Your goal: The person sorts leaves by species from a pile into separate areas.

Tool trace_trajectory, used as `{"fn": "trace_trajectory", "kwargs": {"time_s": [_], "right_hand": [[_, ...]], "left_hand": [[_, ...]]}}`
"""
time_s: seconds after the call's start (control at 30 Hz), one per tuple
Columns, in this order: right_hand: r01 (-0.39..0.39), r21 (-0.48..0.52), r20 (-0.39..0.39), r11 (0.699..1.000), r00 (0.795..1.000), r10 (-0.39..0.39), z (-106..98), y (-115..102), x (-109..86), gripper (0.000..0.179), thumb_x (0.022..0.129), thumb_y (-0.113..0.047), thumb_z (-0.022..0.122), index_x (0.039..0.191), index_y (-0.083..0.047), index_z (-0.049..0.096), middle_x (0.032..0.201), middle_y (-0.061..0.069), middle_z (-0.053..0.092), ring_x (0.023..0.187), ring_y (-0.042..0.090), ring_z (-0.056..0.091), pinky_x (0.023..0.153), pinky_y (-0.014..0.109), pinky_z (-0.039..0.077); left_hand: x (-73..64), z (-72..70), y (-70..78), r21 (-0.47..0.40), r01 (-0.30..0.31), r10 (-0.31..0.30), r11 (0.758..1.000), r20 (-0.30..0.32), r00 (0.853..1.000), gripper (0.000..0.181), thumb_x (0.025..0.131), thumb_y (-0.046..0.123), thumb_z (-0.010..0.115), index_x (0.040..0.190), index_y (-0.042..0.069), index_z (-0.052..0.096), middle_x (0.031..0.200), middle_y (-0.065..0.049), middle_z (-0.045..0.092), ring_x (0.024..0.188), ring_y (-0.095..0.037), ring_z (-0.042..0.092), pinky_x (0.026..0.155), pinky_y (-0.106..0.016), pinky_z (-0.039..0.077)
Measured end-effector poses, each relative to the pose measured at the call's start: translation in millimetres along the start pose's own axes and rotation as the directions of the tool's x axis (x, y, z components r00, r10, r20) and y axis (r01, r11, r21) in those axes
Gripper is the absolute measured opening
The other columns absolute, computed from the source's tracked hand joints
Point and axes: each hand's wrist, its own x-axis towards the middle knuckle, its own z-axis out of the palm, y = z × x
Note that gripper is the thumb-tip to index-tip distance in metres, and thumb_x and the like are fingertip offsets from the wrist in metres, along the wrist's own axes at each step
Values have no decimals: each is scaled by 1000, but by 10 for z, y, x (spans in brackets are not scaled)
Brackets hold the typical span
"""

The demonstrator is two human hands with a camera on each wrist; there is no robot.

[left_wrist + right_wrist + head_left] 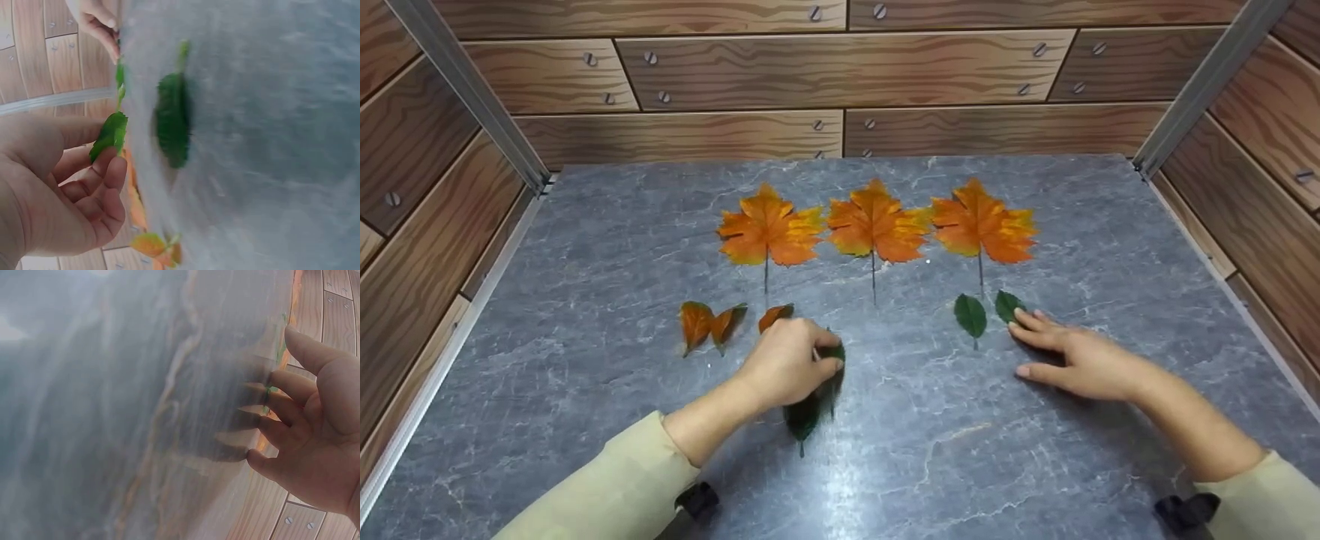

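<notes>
Thumb and fingers of my left hand (784, 364) pinch a small green leaf (111, 135), held above the table with its stem hanging down in the head view. Below that hand, another green leaf (802, 421) lies on the grey table. My right hand (1084, 361) is at the right with spread fingers, palm down. Its fingertips reach the lower edge of a green leaf (1006, 304) and partly cover it; whether they press on it I cannot tell. Left of this leaf lies one more green leaf (970, 315).
Three large orange maple leaves (874, 225) form a row at the back of the marbled table (607, 225). Small orange-brown leaves (696, 324) lie at the left, one partly behind my left hand. Wood-patterned walls (840, 71) enclose the back and sides.
</notes>
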Motion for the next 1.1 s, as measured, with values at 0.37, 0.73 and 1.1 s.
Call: {"fn": "trace_trajectory", "kwargs": {"time_s": [0.37, 0.73, 1.1], "right_hand": [[-28, 11, 10, 1000, 1000, 28, -11, 1, -6, 76, 102, -56, 66, 159, -9, 49, 172, 13, 27, 156, 49, 22, 118, 75, 19], [-2, 6, 0, 1000, 1000, 2, -6, 5, -14, 74, 102, -51, 68, 159, -7, 49, 171, 15, 28, 155, 50, 24, 118, 74, 21], [-3, 2, -2, 1000, 1000, 3, 6, 7, -5, 74, 102, -52, 67, 159, -8, 49, 171, 15, 27, 155, 50, 23, 118, 75, 20]], "left_hand": [[262, 67, 356, -52, -55, 59, 997, 66, 996, 37, 101, 12, 74, 138, 6, 72, 131, -10, 74, 99, -19, 74, 80, -32, 60], [664, 221, 621, -98, -53, 58, 994, 56, 997, 36, 101, 10, 73, 137, 8, 73, 126, -5, 76, 109, -18, 71, 89, -28, 58], [976, 333, 648, -179, -6, 16, 984, 54, 998, 35, 100, 7, 71, 135, 7, 74, 127, -7, 75, 114, -20, 69, 91, -29, 56]]}}
